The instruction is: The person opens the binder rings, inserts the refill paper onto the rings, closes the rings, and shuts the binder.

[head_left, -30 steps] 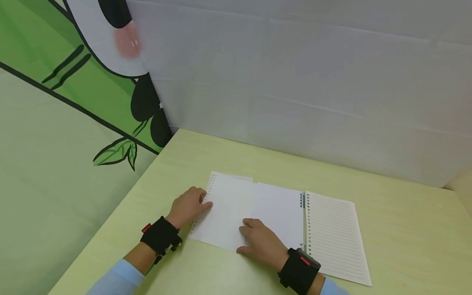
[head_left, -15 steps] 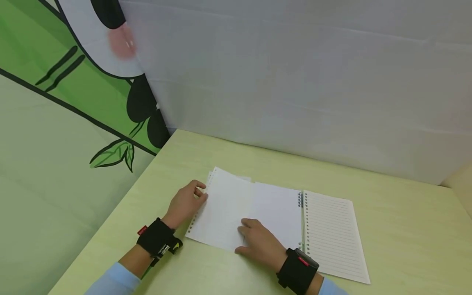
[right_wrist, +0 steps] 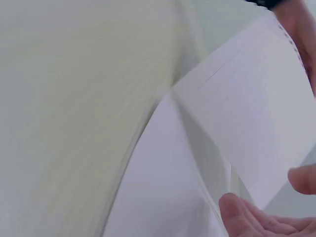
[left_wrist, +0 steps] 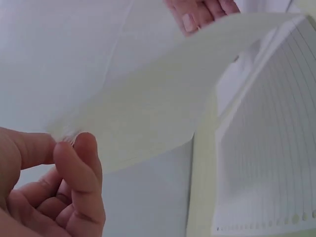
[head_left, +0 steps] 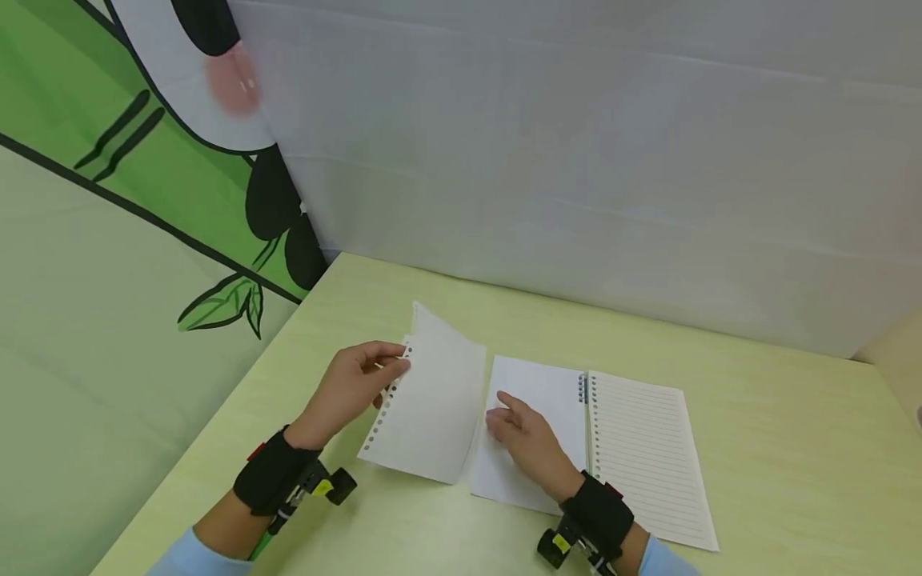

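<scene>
My left hand (head_left: 358, 384) pinches the hole-punched left edge of a loose-leaf sheet (head_left: 435, 408) between thumb and fingers. The sheet is raised at a slant, and a pointed paper corner (head_left: 430, 322) stands up behind its far end. In the left wrist view, the sheet (left_wrist: 153, 98) bends away from the pinching fingers, with lined, hole-punched paper (left_wrist: 266, 163) lower down. My right hand (head_left: 529, 440) hovers over the white left page (head_left: 536, 380) of an open ring notebook. Its thumb and fingertips (right_wrist: 237, 212) stand apart, close to the sheet's edge.
The notebook's lined right page (head_left: 651, 456) lies flat beside the metal rings (head_left: 585, 388). Everything rests on a pale wooden table (head_left: 778, 432). A white cloth wall (head_left: 576, 160) closes off the back, and a printed green panel (head_left: 108, 320) is at the left.
The left hand has lifted the sheet's punched edge off the table and tilted it. The right hand has come off the sheet and moved slightly right and away, over the notebook page.
</scene>
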`<state>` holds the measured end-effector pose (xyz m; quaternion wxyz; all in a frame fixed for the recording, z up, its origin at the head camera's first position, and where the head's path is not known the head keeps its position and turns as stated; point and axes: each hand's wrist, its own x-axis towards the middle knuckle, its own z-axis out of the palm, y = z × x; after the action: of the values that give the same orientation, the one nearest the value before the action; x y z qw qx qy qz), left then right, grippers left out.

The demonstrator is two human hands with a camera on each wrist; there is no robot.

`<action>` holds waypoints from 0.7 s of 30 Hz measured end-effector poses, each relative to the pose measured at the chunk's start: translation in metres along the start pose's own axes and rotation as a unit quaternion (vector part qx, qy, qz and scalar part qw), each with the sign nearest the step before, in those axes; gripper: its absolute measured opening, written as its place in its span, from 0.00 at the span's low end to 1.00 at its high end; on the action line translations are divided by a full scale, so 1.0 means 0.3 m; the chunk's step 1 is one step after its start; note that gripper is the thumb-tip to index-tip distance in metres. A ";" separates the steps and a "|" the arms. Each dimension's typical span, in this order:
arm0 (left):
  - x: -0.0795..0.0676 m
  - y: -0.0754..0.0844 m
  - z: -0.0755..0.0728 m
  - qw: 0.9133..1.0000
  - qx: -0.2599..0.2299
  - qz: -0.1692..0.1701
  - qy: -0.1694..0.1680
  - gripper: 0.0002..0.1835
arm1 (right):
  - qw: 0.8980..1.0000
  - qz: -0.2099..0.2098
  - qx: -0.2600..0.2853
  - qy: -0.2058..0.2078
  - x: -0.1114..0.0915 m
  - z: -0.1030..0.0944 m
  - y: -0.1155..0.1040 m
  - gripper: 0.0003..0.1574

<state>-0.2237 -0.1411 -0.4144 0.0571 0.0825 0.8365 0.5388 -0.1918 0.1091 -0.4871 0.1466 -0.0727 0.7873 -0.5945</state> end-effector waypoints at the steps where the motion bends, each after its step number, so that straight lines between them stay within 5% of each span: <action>1: -0.005 0.014 0.001 1.000 -0.009 0.001 0.000 0.17 | 0.999 0.007 0.046 -0.011 0.002 -0.006 -0.002 0.35; 4: -0.020 0.049 0.009 0.999 -0.033 0.005 -0.007 0.17 | 0.984 0.034 0.169 -0.041 0.006 -0.017 -0.008 0.32; 7: -0.034 0.071 0.019 0.999 -0.045 0.011 -0.019 0.17 | 0.972 0.045 0.227 -0.035 0.001 -0.017 -0.014 0.29; 12: -0.055 0.083 0.020 0.997 -0.062 0.022 -0.045 0.15 | 0.971 0.050 0.231 0.035 -0.030 0.002 -0.018 0.29; 21: -0.052 0.085 0.057 0.993 -0.083 0.046 -0.069 0.16 | 0.963 0.080 0.251 0.055 -0.068 -0.030 -0.013 0.25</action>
<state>-0.2033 -0.1185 -0.3982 0.0969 0.1531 0.7779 0.6017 -0.1756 0.1221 -0.4781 0.1632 0.0624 0.6227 -0.7627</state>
